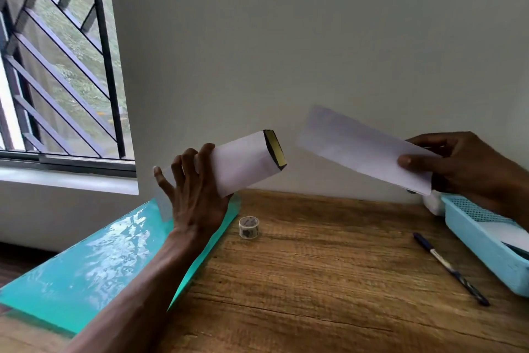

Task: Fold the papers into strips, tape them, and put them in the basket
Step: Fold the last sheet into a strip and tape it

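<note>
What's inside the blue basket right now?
In the blue basket, white paper lies on the mesh floor. The right hand and forearm cover its far end, so a count isn't possible.

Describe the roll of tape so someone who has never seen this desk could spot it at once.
Start at the wooden table and find the glossy teal sheet on its left side. Just off that sheet's far right corner, below the left hand, stands the tape roll. It is the only small round thing there: a translucent ring with dark markings, unlike the long pen to its right.
</note>
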